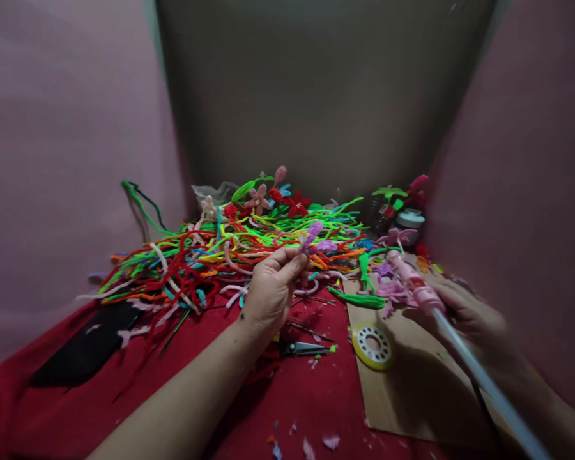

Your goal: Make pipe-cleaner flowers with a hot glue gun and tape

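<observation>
Between the thumb and fingers of my left hand (pixel 275 281) is a small purple pipe-cleaner petal piece (pixel 312 235), held upright over the table. Around a pink hot glue gun (pixel 414 281) my right hand (pixel 469 313) is closed, with a long clear glue stick (pixel 489 390) coming out of its back end. The gun's tip points away, toward a pink pipe-cleaner flower (pixel 397 236). Behind my left hand spreads a large heap of colourful pipe cleaners (pixel 211 249). Just below that hand lie scissors (pixel 306 349), partly hidden.
A yellow tape roll (pixel 372 345) rests on a cardboard sheet (pixel 378 409). A black flat object (pixel 84 345) lies left on the red cloth (pixel 311 396). Finished pipe-cleaner flowers (pixel 297 203) stand at the back; a white-lidded jar (pixel 410 220) is at the back right. Walls enclose both sides.
</observation>
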The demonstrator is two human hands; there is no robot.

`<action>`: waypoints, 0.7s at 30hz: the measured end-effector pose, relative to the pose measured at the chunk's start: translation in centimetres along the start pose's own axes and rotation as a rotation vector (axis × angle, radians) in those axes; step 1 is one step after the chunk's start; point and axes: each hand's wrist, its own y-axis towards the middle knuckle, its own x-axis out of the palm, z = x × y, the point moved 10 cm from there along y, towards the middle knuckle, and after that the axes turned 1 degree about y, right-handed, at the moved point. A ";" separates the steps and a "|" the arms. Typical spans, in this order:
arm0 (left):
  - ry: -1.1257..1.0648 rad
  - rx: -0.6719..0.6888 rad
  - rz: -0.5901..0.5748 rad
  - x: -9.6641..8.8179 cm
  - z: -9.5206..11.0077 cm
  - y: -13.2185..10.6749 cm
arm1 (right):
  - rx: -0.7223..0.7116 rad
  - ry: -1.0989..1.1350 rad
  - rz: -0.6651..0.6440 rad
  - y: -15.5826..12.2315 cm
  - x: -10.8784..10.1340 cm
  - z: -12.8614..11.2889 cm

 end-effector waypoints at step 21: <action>-0.039 -0.036 0.027 0.5 -0.3 -0.5 | 0.206 -0.568 -0.233 -5.5 -3.5 11.6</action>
